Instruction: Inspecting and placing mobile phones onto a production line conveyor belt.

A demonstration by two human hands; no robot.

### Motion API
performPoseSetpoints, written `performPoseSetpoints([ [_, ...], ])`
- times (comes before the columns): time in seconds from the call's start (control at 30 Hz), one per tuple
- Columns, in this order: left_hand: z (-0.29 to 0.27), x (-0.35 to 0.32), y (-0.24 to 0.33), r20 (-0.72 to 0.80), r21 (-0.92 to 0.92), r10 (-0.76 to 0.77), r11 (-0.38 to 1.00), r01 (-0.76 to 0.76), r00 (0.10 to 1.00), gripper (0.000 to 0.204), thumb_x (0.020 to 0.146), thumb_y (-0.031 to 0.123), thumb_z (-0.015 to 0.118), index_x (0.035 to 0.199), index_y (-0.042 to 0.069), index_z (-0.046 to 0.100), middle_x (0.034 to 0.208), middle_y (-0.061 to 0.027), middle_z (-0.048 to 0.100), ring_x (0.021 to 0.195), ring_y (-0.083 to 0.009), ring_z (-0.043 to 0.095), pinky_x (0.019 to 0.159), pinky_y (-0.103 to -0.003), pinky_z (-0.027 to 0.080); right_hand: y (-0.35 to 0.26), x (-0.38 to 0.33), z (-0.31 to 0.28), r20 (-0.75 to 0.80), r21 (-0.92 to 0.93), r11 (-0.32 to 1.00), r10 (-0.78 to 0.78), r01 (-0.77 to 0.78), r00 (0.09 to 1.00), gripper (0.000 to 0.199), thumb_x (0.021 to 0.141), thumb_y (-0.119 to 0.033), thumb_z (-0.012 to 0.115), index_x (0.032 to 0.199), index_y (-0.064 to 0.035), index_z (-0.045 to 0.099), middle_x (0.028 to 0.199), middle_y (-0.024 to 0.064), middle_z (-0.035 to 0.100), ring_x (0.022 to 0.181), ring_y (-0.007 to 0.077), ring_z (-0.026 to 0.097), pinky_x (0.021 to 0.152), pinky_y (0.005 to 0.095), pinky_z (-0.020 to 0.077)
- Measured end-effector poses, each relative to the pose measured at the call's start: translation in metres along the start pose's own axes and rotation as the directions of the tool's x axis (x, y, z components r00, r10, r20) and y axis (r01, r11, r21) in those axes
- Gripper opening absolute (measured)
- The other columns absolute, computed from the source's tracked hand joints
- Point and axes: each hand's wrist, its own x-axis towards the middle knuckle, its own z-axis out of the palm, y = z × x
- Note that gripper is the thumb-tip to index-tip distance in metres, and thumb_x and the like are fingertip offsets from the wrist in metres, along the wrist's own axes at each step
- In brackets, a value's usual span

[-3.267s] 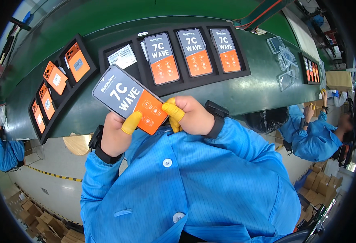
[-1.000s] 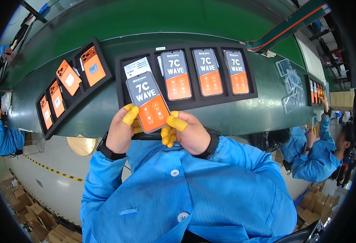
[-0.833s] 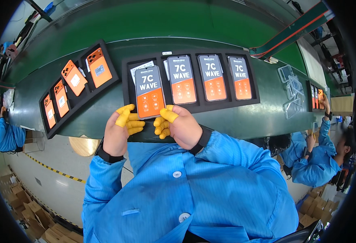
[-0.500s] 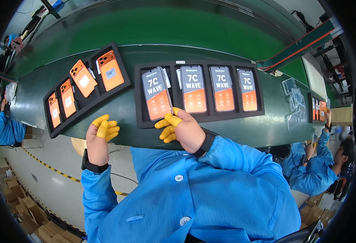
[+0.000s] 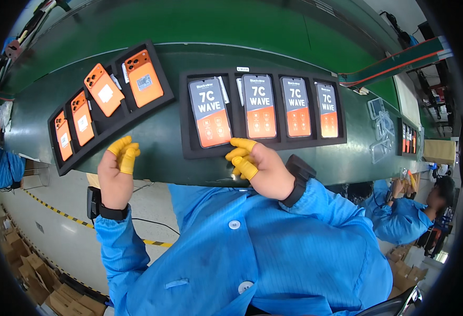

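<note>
Left hand (image 5: pixel 116 176): half curled, we grip nothing
Right hand (image 5: pixel 267 169): loosely bent, empty, at our black tray's (image 5: pixel 294 142) edge
Phones (image 5: pixel 210 113): four, face up

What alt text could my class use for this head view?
A person's right hand, in yellow finger covers, is by the near edge of a black tray holding four phones, face up. The left hand, apparently empty, is near a second, angled black tray of four orange phones, backs up.
</note>
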Motion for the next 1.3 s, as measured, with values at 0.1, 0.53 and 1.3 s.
performPoseSetpoints([
  [0.1, -0.002, 0.002, 0.0, -0.019, -0.013, -0.005, 1.0, 0.005, 1.0, 0.025, 0.096, 0.007, 0.058, 0.119, -0.003, 0.057, 0.104, -0.0102, 0.068, 0.095, -0.0154, 0.065, 0.087, -0.027, 0.049, -0.013, -0.001, -0.004, -0.042, -0.331, 0.923, -0.224, 0.198, 0.974, 0.034, 0.089, -0.011, 0.063, 0.121, -0.0005, 0.059, 0.105, 0.0137, 0.063, 0.088, 0.0211, 0.064, 0.075, 0.0303, 0.0513],
  [0.53, -0.13, -0.017, -0.072, -0.435, 0.287, -0.022, 0.944, 0.162, 0.9, 0.031, 0.096, 0.012, 0.058, 0.122, -0.005, 0.056, 0.114, -0.0122, 0.064, 0.105, -0.0177, 0.06, 0.092, -0.028, 0.045, -0.032, 0.056, 0.0, 0.29, -0.847, 0.287, -0.454, 0.447, 0.842, 0.022, 0.084, -0.026, 0.065, 0.091, -0.0054, 0.067, 0.082, 0.0111, 0.065, 0.082, 0.0302, 0.063, 0.081, 0.0429, 0.0481],
  [1.3, -0.24, 0.037, -0.166, -0.611, 0.026, -0.391, 0.859, 0.511, 0.688, 0.039, 0.09, 0.011, 0.052, 0.129, 0.005, 0.053, 0.103, -0.0057, 0.065, 0.075, -0.0116, 0.06, 0.055, -0.025, 0.046, -0.062, 0.224, 0.073, -0.045, -0.955, 0.282, -0.442, 0.091, 0.896, 0.037, 0.084, -0.039, 0.061, 0.096, -0.005, 0.072, 0.1, 0.0152, 0.064, 0.103, 0.0331, 0.058, 0.101, 0.05, 0.038],
])
